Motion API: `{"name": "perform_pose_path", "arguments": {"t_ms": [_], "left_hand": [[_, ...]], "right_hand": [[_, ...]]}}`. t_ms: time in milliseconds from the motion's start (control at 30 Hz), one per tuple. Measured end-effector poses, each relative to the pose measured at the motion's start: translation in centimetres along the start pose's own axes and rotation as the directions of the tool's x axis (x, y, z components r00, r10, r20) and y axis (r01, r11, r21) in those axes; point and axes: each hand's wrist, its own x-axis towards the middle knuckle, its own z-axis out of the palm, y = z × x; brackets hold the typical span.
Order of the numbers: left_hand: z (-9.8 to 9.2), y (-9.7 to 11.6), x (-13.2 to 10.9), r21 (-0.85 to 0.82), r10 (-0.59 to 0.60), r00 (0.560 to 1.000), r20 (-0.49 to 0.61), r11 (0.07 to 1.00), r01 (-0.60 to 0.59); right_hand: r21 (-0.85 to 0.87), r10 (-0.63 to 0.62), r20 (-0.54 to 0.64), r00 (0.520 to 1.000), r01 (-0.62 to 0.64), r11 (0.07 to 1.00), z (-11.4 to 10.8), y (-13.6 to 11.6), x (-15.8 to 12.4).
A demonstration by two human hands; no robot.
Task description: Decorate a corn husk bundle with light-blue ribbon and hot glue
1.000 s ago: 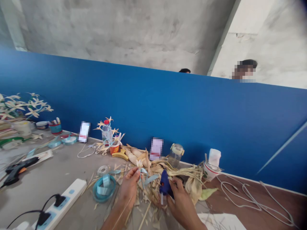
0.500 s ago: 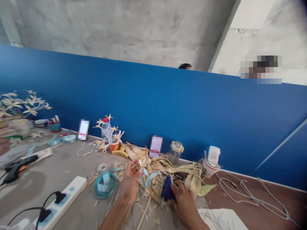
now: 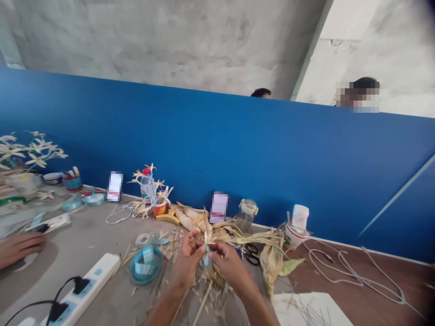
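Observation:
My left hand (image 3: 187,259) pinches a small pale flower of dried husk (image 3: 208,234), its petals pointing up. Blue ribbon (image 3: 206,260) hangs just below the petals. From the other side my right hand (image 3: 227,261) closes thumb and fingers on the ribbon at the flower's base. Part of a blue glue gun (image 3: 239,252) shows behind my right hand; the rest is hidden. Black-handled scissors (image 3: 252,254) lie right of it. Dried husks (image 3: 272,262) and scraps cover the table around both hands.
Blue ribbon rolls (image 3: 146,266) lie left of my hands, near a white power strip (image 3: 89,286). A co-worker's hand (image 3: 20,249) rests at the left. Behind stand a phone (image 3: 219,207), a jar (image 3: 246,214) and a blue partition (image 3: 204,136). Thin wires lie on white paper (image 3: 306,310).
My right hand has let go of the blue glue gun and moved left to the flower, gripping its ribbon. A co-worker's hand has come further into view at the left.

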Motion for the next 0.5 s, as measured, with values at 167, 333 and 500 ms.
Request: {"name": "perform_pose_path", "arguments": {"t_ms": [167,333,500], "left_hand": [[-0.43,-0.83,0.24,0.157,0.06,0.998,0.016,0.986,-0.062],[-0.4,-0.85,-0.03,0.312,0.085,0.996,0.039,0.946,-0.093],[-0.25,-0.61,-0.37,0.442,0.128,0.987,0.099,0.883,-0.159]], "right_hand": [[0.144,0.046,-0.015,0.999,-0.044,0.989,0.4,0.5,0.1],[0.224,0.102,-0.01,0.995,-0.098,0.97,0.2,0.41,0.08],[0.293,0.149,-0.024,0.989,-0.135,0.947,0.23,-0.02,0.3]]}}
